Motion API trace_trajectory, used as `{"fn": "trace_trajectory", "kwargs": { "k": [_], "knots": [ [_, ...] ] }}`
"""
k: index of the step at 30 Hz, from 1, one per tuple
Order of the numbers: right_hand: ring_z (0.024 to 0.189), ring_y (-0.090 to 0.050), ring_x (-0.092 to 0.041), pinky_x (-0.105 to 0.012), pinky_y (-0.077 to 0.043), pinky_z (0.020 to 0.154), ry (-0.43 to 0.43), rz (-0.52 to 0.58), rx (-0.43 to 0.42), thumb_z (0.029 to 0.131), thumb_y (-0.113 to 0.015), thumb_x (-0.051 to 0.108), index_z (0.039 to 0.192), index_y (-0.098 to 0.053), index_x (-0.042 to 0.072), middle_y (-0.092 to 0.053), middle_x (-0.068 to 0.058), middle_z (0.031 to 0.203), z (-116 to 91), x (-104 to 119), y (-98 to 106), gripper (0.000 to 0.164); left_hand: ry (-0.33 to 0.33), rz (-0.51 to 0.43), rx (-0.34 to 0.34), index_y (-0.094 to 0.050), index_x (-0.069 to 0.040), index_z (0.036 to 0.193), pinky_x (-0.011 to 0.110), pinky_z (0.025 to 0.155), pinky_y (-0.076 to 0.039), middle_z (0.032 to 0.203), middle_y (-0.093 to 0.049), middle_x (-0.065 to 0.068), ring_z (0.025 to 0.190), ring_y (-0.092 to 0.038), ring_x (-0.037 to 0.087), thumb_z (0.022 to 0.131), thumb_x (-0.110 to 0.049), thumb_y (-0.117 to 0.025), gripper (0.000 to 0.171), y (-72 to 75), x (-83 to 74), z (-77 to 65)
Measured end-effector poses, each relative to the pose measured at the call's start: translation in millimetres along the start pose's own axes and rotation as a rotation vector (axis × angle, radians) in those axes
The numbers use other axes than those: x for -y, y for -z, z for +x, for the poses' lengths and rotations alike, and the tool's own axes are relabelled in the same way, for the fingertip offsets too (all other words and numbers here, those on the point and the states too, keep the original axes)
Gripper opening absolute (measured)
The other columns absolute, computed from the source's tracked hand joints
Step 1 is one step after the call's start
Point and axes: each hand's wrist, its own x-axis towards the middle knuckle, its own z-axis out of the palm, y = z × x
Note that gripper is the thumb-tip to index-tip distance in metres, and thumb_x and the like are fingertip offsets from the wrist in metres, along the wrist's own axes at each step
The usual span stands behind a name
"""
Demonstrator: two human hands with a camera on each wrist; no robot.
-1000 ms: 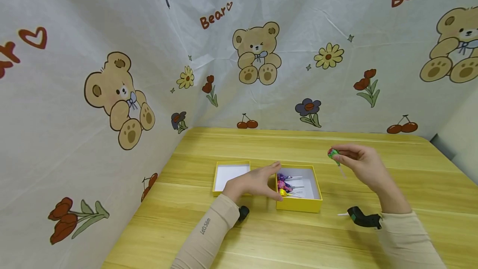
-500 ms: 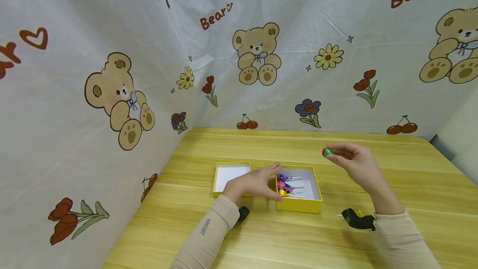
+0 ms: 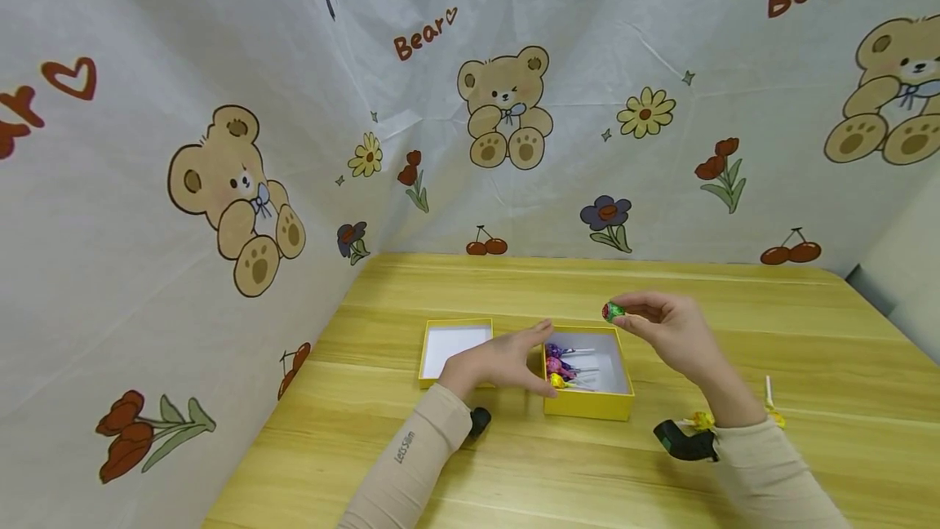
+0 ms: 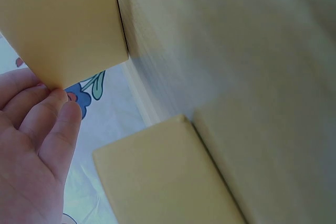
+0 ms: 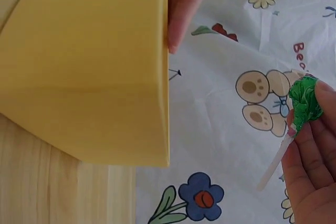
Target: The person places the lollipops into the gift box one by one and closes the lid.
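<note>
My right hand (image 3: 671,333) pinches a lollipop in a green and red wrapper (image 3: 613,313) above the back right corner of the yellow box (image 3: 587,406). In the right wrist view the white stick (image 5: 273,166) slants down from the green wrapper (image 5: 304,100). My left hand (image 3: 503,359) rests against the box's left side, fingers fairly straight and thumb apart near the front corner. The left wrist view has its fingertips (image 4: 65,100) touching the box edge (image 4: 65,72). Inside the box, purple, pink (image 3: 556,366) and yellow lollipops (image 3: 558,380) lie along the left, sticks pointing right.
A white-lined yellow lid (image 3: 455,339) lies left of the box, partly behind the left hand. Yellow-wrapped lollipops (image 3: 702,420) lie on the wooden table (image 3: 536,480) around the right forearm, partly hidden by it and the black wrist camera (image 3: 683,441). Patterned cloth (image 3: 558,211) hangs behind.
My right hand has moved left with the green lollipop, from right of the box to above its back right corner. Yellow lollipops by the forearm have come into view. The left hand stays put.
</note>
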Motion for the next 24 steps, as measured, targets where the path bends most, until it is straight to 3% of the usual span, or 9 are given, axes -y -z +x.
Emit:
{"fn": "trace_trajectory", "kwargs": {
  "k": [8, 18, 24],
  "knots": [
    [0.087, -0.063, -0.006, -0.016, -0.051, 0.072, 0.019, 0.003, 0.039, 0.081, -0.064, 0.019, 0.101, -0.066, 0.012, -0.066, -0.007, 0.099, 0.1, 4.4, -11.9, 0.021, 0.002, 0.014, -0.002, -0.010, -0.025, 0.144, 0.035, 0.108, -0.025, 0.150, -0.002, -0.010, 0.136, -0.014, 0.012, 0.069, -0.064, -0.060, 0.098, 0.6, -0.7, 0.4],
    [0.085, -0.064, -0.010, -0.020, -0.052, 0.071, -0.018, 0.075, 0.162, 0.081, -0.063, 0.018, 0.102, -0.065, 0.012, -0.066, -0.008, 0.099, 0.6, 3.2, -24.8, 0.021, 0.008, 0.023, 0.000, -0.010, -0.023, 0.144, 0.035, 0.108, -0.024, 0.150, -0.001, -0.010, 0.136, -0.014, 0.012, 0.069, -0.064, -0.060, 0.099, 2.8, -2.5, 1.5],
    [0.083, -0.064, -0.012, -0.021, -0.052, 0.069, -0.030, 0.049, 0.230, 0.080, -0.065, 0.021, 0.099, -0.065, 0.013, -0.066, -0.005, 0.096, 0.5, -4.9, -34.7, 0.021, 0.014, 0.013, 0.004, -0.009, -0.024, 0.144, 0.036, 0.108, -0.024, 0.150, -0.001, -0.010, 0.136, -0.014, 0.012, 0.068, -0.065, -0.060, 0.099, 1.8, -1.5, 1.9]
  ]
}}
